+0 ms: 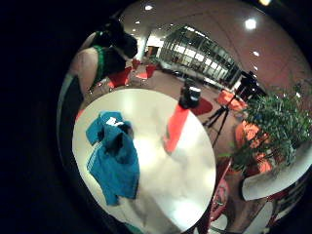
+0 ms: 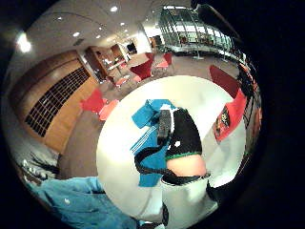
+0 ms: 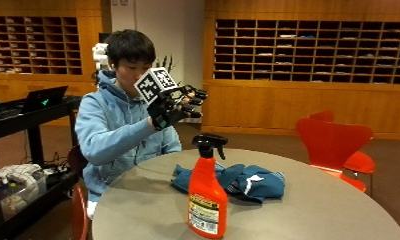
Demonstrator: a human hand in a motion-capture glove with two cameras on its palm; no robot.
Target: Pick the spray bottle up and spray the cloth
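Note:
An orange spray bottle with a black trigger head stands upright near the front of the round grey table. Behind it lies a crumpled blue cloth with white stripes. My gloved right hand is raised well above the table, in front of the person's face, with fingers relaxed and spread, holding nothing. In the little finger side palm view the bottle and the cloth lie apart on the table far below. The thumb side palm view shows the cloth partly behind a gloved finger.
Orange chairs stand at the table's far right. A black cart with a laptop and cables is at the left. Wooden cubby shelves line the back wall. A camera tripod and a plant stand beyond the table.

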